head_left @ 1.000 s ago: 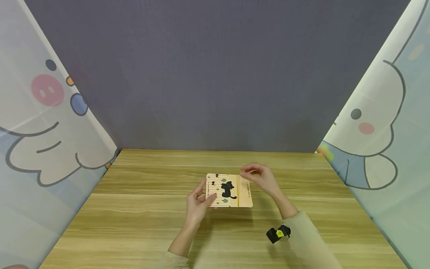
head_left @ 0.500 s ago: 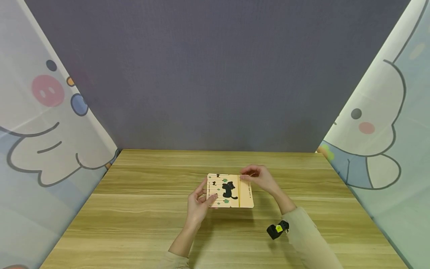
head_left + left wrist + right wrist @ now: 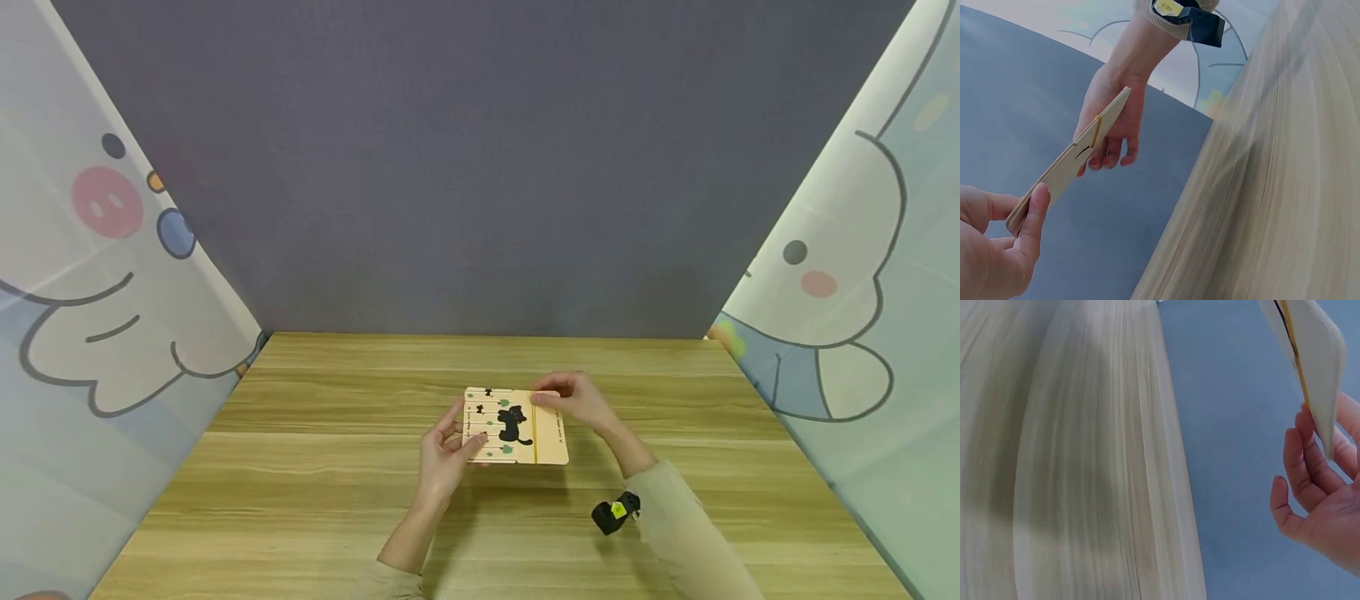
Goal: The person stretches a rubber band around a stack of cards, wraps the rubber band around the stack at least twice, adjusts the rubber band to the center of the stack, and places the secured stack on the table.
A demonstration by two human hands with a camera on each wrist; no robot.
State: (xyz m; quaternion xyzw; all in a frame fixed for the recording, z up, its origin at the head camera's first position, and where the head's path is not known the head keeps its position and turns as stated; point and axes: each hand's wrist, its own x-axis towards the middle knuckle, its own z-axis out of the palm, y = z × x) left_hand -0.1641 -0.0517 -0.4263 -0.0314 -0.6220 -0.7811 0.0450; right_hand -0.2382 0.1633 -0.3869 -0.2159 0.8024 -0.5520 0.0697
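Note:
A small cream notebook [image 3: 487,425] with a black cat, green leaves and thin lines printed on it is held tilted above the table. My left hand [image 3: 441,457] grips its left end, thumb on the printed face and fingers behind. A yellow elastic band [image 3: 536,433] runs around the notebook near its right end. At the far edge, beside the band, my right hand [image 3: 581,402] pinches the notebook, thumb on the face. In the right wrist view the fingertips [image 3: 1304,419] touch the edge by the band; the notebook partly hides the thumb.
A wooden table [image 3: 300,467] lies beneath both hands, with a dark grey panel [image 3: 480,167] behind it. Cartoon-printed curtains [image 3: 832,333] flank both sides. A black device with a yellow tag [image 3: 615,511] sits at the right wrist.
My right hand has shifted slightly left along the notebook's far edge, to the elastic band. The notebook and left hand have drifted a little to the right.

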